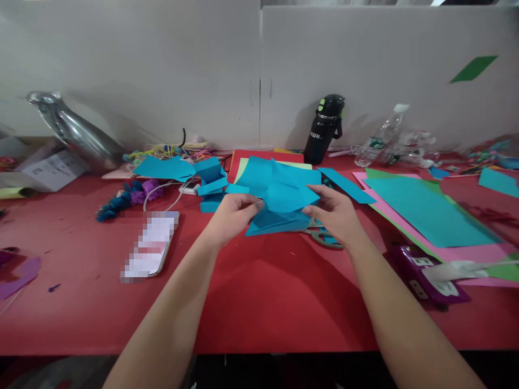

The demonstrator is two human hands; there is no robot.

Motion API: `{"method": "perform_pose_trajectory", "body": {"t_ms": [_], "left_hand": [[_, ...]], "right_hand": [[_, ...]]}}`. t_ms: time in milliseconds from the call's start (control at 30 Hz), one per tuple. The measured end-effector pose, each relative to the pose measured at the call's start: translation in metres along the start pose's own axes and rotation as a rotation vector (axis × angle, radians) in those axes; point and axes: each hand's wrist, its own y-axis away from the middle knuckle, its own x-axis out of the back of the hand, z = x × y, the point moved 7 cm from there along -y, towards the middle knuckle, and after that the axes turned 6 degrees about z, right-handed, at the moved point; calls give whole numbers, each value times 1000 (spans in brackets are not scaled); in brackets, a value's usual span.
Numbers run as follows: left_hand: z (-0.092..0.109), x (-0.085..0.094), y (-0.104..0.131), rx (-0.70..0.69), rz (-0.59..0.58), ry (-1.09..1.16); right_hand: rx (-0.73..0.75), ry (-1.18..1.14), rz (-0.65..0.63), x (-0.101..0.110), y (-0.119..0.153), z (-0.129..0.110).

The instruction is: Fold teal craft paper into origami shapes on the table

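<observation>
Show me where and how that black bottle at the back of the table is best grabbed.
I'd probably take the black bottle around the middle of its tall, rounded body, coming from the front right: red paper lies at its left foot, and the handle juts out on the right as a fallback hold. The right hand is the nearer one, though busy at the blue paper.

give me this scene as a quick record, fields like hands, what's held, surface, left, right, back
left hand: pinching the left side of the folded blue paper
right hand: at its right corner, thumb and fingers on either side
surface: red tabletop
by right hand: scissors, partly hidden
left: phone, screen blurred out
right: large blue sheet over pink and green ones; purple power strip
back: metal jug, black flask, clear plastic bottle
</observation>
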Motion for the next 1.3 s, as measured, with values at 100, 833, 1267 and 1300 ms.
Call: {"method": "perform_pose_trajectory", "body": {"t_ms": [100,833,1267,1300], "left_hand": [[0,-6,1,-12,-44,-37],[4,-18,4,-119,-53,-117],[5,-10,5,-87,92,-160],[5,-10,6,-89,89,-162]], "right_hand": [[39,55,28,0,1,-2],[-51,-47,91,-11,7,-1],[102,3,113,3,2,-4],[93,-14,119,4,1,-2]]}}
